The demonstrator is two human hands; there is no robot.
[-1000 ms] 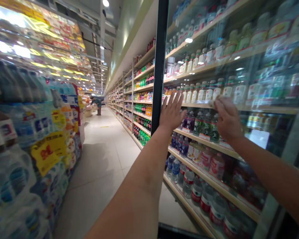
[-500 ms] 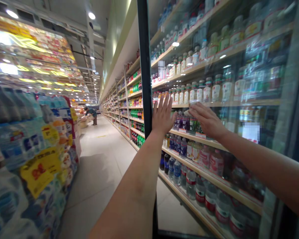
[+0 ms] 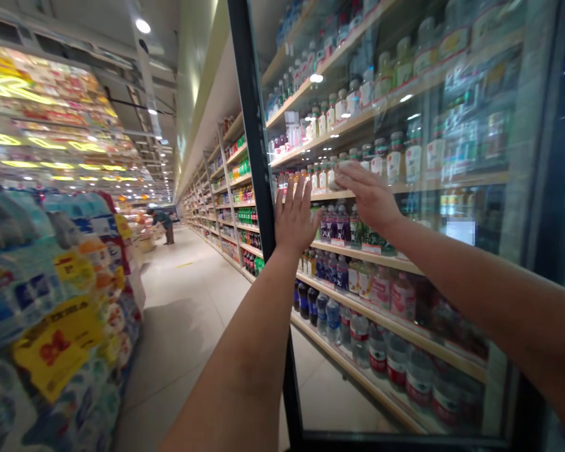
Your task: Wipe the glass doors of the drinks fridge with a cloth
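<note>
A glass door [image 3: 433,251] with a dark frame [image 3: 254,125] stands in front of me, swung open. My left hand [image 3: 295,216] lies spread against the glass beside the frame's left upright, fingers apart and holding nothing. Higher and to the right, my right hand [image 3: 370,194] is against the same pane. Its fingers are pressed together over a small whitish cloth [image 3: 344,168], mostly hidden under them. Behind or mirrored in the glass, I see shelves of drink bottles [image 3: 395,160].
Stacked packs of bottled drinks [image 3: 9,276] with a yellow sign [image 3: 59,345] stand at left. A tiled aisle floor [image 3: 183,301] runs ahead beside long drink shelves [image 3: 242,194]. Far down it, a person [image 3: 164,225] bends over baskets.
My right hand has moved up and slightly left across the glass with the cloth. My left hand stays spread by the frame. The view has shifted a little, and the door frame now leans more.
</note>
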